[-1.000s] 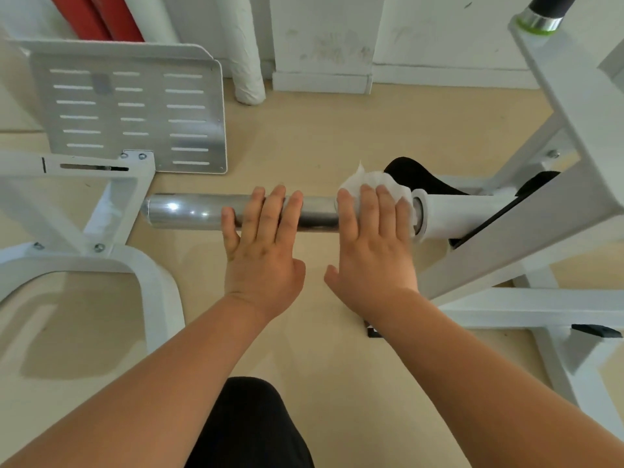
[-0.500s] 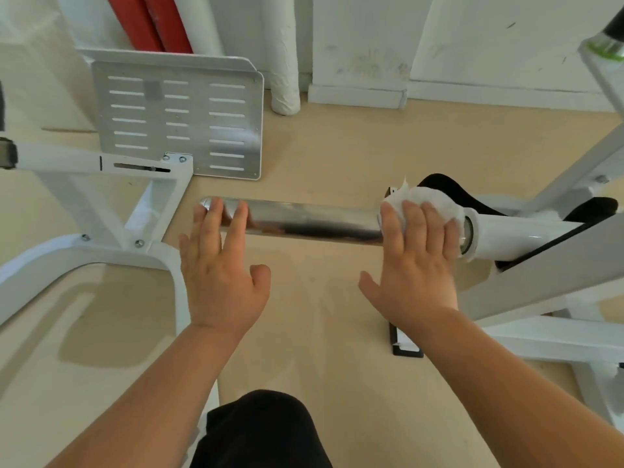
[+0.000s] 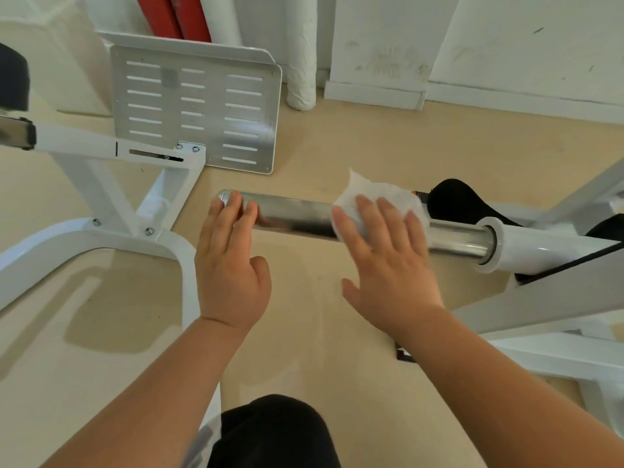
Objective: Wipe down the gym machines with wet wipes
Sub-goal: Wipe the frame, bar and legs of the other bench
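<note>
A chrome bar point(image 3: 297, 216) juts leftward from a white machine arm point(image 3: 540, 244). A white wet wipe point(image 3: 381, 194) lies draped over the middle of the bar. My right hand point(image 3: 385, 251) presses the wipe against the bar with flat, straight fingers. My left hand point(image 3: 229, 258) rests its straight fingertips on the bar's free left end, holding nothing.
A white machine frame point(image 3: 111, 211) stands at the left with a slotted metal footplate point(image 3: 196, 109) behind it. More white frame beams point(image 3: 547, 298) run at the right, with a black pad point(image 3: 456, 201) behind the bar. Beige floor lies below; white wall and pipes at the back.
My right hand has slid the wipe leftward along the bar, away from the white collar. My left hand stays at the bar's free end.
</note>
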A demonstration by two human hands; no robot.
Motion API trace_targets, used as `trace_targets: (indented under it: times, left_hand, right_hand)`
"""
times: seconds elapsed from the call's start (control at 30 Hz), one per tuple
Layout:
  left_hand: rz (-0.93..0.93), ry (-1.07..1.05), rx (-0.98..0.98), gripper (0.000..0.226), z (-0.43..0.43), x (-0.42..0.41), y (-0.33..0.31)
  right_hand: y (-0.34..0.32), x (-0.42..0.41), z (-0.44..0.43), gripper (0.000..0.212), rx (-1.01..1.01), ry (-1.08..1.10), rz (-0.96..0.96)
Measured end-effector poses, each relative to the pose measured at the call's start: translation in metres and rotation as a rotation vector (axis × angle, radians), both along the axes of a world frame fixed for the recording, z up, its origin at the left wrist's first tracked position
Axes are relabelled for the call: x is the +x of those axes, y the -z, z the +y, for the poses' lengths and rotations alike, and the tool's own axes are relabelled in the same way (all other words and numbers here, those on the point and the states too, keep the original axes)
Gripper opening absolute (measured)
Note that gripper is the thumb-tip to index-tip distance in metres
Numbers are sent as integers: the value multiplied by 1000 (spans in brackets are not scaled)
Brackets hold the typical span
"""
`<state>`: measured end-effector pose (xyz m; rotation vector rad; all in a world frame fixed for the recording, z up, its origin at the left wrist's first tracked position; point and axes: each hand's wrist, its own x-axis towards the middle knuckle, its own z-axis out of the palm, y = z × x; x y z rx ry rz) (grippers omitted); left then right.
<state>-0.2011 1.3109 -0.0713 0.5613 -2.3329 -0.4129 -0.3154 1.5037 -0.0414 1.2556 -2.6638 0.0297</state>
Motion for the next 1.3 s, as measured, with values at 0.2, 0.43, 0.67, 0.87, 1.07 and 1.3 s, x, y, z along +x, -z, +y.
trace_targets:
  times: [0.2, 0.43, 0.67, 0.87, 1.07, 1.3]
  left_hand:
    - [-8, 35, 89, 69, 2, 1, -7]
    - [76, -67, 373, 74, -10, 26, -31]
    - [5, -51, 534, 80, 8, 33, -37]
    - [16, -1, 569, 78, 15, 26, -29]
    - [446, 36, 1145, 73, 20, 28, -36]
    - [622, -108, 1112, 54, 27, 9, -42]
  right_hand:
    - [6, 10, -33, 119, 31, 13, 66]
    - [-1, 37, -131, 105, 97, -175, 47]
    - [-9, 32, -133, 100, 138, -330, 97]
    - [2, -1, -38, 109, 86, -221, 192]
    - [-6, 13, -71, 105, 226, -258, 168]
    - [-15, 35, -151, 97, 254, -409, 214]
